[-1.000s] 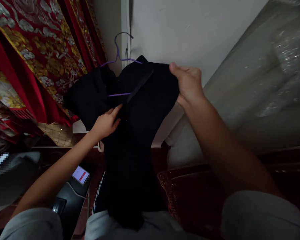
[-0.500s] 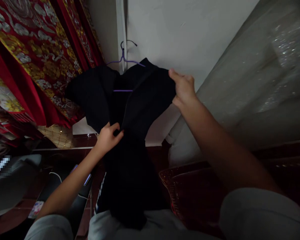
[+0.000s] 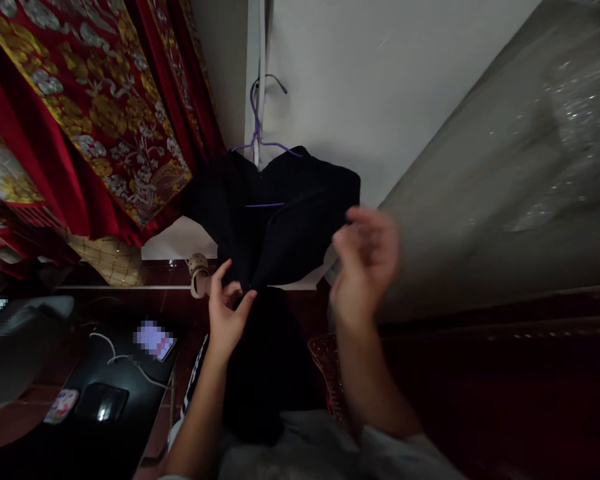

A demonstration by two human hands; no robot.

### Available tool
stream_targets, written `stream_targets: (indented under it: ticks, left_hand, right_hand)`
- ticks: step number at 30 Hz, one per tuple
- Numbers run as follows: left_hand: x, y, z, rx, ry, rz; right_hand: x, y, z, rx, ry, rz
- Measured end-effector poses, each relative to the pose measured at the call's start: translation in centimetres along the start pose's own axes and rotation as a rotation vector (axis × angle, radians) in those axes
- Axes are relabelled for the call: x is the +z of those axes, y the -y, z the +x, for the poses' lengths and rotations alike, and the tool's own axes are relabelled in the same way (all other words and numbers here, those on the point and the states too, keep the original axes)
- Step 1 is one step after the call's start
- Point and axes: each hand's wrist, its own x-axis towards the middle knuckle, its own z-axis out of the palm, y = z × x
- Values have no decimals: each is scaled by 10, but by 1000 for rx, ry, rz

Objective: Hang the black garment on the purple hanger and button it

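Observation:
A black top (image 3: 305, 220) hangs with its front neckline open on a purple hanger (image 3: 257, 138), whose hook goes over a pale strap at the wall. My left hand (image 3: 230, 310) pinches the top's front edge at the bottom of the neckline, thumb and fingers closed on the cloth. To the right, beside the sleeve, my right hand (image 3: 365, 260) is off the cloth. Its fingers are loosely bent and apart, blurred by motion, with nothing visible in them. The top's lower part merges with dark cloth below, so its hem is hard to make out.
Red embroidered drapes (image 3: 105, 113) hang at the left. A black seat (image 3: 135, 380) at lower left bears a lit phone (image 3: 155, 340), a dark phone (image 3: 103, 402) and a white cable. A beige clog (image 3: 199, 273) shows by the wall. Plastic-wrapped material (image 3: 480, 180) leans at right.
My right hand has let go of the top's right sleeve and moved down toward me. The sleeve hangs loose. My left hand still grips the front edge; the view has shifted slightly.

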Motion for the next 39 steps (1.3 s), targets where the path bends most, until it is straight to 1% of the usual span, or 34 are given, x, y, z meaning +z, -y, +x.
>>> stream_targets:
  ticks: [1,3,4,5,6,9,12,15,18,22,25,28,31,34,39]
  left_hand:
    - [2,-1,-3,-15,-14,-16]
    - [4,-4,-9,-41,-18,-1]
    - [4,-5,-11,-50,-9,19]
    - [5,-8,-13,-55,1,40]
    - [6,-10,-15,-55,11,57]
    - [8,-19,-19,-24,27,66]
    - [10,-26,-21,34,29,76]
    - [10,-29,-23,65,28,105]
    - [9,-26,-24,41,20,107]
    - [6,-22,-22,13,-13,96]
    - [4,-21,-20,3,-3,86]
    - [4,-20,-19,-5,14,78]
    - [6,-20,-17,-22,47,68]
    - [9,-22,-17,-48,58,58]
    - [12,-25,-19,-69,55,46]
  right_hand:
    - [0,5,-24,75,94,10]
    - [-3,5,-61,228,440,62]
    - [-5,2,-73,292,568,69]
    - [-8,-2,-80,343,664,70]
    - [-10,-7,-84,384,718,62]
    - [-14,-11,-80,449,771,41]
    - [-11,-4,-75,429,750,64]
    - [-4,2,-79,371,674,92]
    - [3,1,-87,343,620,122]
    - [8,-3,-94,366,623,146]
    - [8,-3,-97,358,621,149]
    - [6,-3,-97,357,581,121]
    - [3,-2,-94,348,534,81]
    - [1,0,-91,324,518,41]
    - [2,-2,-95,353,473,29]
